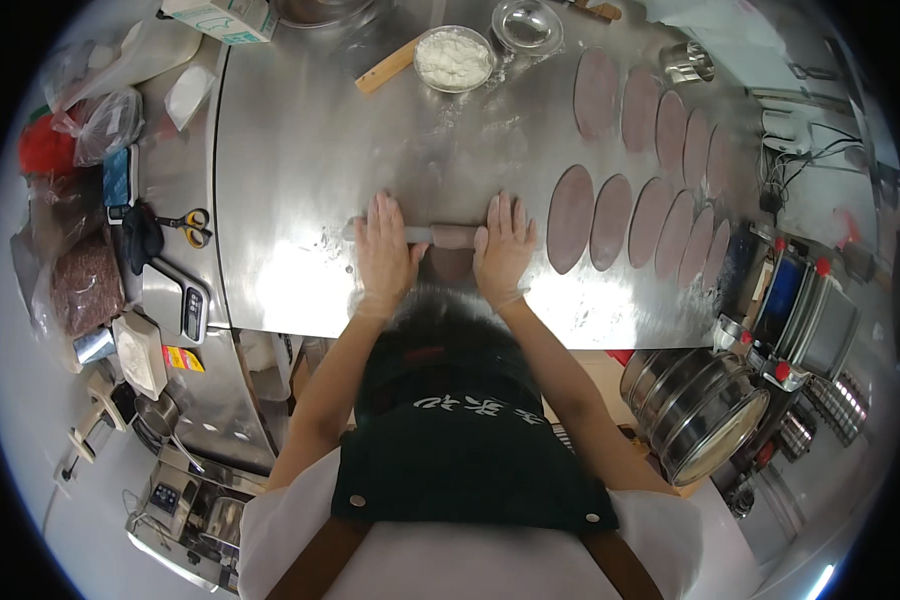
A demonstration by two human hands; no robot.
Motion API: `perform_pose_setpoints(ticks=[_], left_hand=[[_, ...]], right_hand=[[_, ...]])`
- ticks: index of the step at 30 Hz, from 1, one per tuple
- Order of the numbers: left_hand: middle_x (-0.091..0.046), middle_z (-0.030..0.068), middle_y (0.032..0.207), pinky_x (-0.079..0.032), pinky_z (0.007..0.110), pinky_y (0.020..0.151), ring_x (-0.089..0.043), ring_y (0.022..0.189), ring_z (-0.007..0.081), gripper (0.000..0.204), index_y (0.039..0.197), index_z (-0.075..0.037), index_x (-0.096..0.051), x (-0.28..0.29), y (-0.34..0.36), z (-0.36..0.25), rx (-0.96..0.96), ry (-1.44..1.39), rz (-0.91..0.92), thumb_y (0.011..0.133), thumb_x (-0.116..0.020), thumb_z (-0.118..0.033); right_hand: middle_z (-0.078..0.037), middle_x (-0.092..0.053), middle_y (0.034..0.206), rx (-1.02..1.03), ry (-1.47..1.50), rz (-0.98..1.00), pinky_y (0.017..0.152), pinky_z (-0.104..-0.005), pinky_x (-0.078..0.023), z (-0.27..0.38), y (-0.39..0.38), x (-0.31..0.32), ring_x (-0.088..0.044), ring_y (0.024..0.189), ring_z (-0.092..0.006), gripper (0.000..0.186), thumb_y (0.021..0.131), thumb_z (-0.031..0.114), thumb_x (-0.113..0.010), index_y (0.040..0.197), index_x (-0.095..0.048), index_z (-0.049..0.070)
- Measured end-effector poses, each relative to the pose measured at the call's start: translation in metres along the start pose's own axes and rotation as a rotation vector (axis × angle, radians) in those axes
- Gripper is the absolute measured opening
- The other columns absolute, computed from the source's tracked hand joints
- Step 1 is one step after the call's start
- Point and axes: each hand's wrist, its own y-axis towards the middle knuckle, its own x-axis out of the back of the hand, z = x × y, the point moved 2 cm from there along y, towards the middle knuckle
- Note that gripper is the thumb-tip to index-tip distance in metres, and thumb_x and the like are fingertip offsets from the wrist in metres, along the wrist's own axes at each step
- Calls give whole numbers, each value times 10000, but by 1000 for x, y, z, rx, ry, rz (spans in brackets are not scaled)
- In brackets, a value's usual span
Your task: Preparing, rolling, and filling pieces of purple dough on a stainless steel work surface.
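Both hands lie over a grey rolling pin (pixel 417 234) near the front edge of the steel table. My left hand (pixel 388 255) presses on its left part, fingers stretched forward and flat. On the right part rests my right hand (pixel 505 250), its fingers also straight and flat. Between them is a purplish-brown piece of dough (pixel 451 264); part of it shows on the pin and part on the near side. Whether it is wrapped round the pin I cannot tell. Two rows of flat oval dough sheets (pixel 572 220) lie to the right.
At the back of the steel table (pixel 300 180) are a bowl of white flour (pixel 454 58), a wooden-handled tool (pixel 386 67), a glass bowl (pixel 527 26) and a metal ring cutter (pixel 688 63). Scissors (pixel 192 228) and a scale (pixel 175 298) lie left. Stacked round sieves (pixel 695 410) stand at lower right.
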Motion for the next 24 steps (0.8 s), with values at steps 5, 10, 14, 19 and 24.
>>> perform_pose_setpoints(ticks=[5,10,14,19,24], left_hand=[[-309,207,1524,-211,540,1148,-273,1416,378,958,1471,14,-288,-3,16,-10,-359,-158,-92,753,-724,-447],[-359,177,1494,-224,534,1147,-311,1401,332,888,1454,0,-337,-8,38,-24,-514,-72,78,791,-672,-486],[-371,164,1489,-226,504,1158,-305,1410,318,747,1423,5,-394,1,51,-35,-378,-46,-122,856,-615,-428],[-339,169,1520,-225,476,1160,-278,1427,322,714,1438,7,-384,-46,-18,-44,-624,90,-88,887,-576,-403],[-312,151,1540,-209,469,1166,-262,1435,307,755,1464,-17,-355,-44,-26,-43,-526,-28,142,885,-553,-459]], right_hand=[[-180,-456,1412,93,262,-153,1096,-536,-279,-22,8,5,-381,1332,-383,559,907,236,-546,1404,-428,8],[-165,-488,1337,316,265,-91,1094,-537,-281,-25,-2,7,-404,1298,-364,600,861,215,-614,1394,-427,13],[-154,-470,1354,321,140,-119,1086,-523,-296,-23,23,5,-403,1290,-354,626,838,246,-639,1389,-437,28],[-124,-503,1313,282,130,-163,984,-474,-376,-25,47,-2,-474,1193,-307,613,827,234,-655,1377,-465,42],[-55,-567,1099,356,111,-51,821,-421,-435,-15,60,-8,-542,1024,-267,583,808,263,-684,1343,-530,90]])
